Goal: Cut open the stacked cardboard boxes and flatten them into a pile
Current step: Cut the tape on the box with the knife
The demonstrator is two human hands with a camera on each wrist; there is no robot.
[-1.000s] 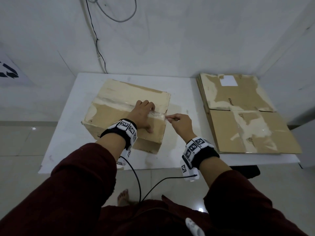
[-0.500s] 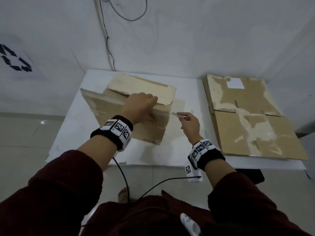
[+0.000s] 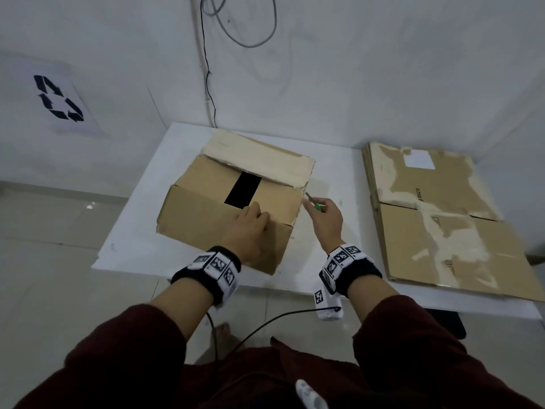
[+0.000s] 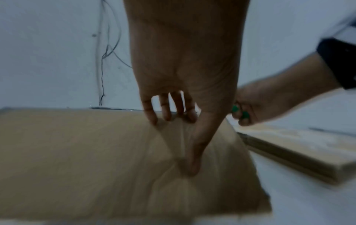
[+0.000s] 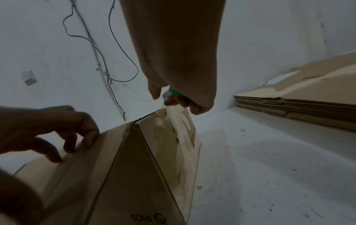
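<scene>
Now, with the cardboard box [image 3: 230, 208] at frame centre on the white table [image 3: 132, 231], keep the left hand [image 3: 250, 228] pressing its near flap flat-fingered while the right hand [image 3: 324, 216], gripping the green-handled cutter [image 3: 314, 202], opens the remaining seams beside the flattened pile [image 3: 448, 219] at right.

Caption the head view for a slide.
Left hand rests on the opened cardboard box; right hand holds a green-handled cutter beside the flattened pile.
</scene>
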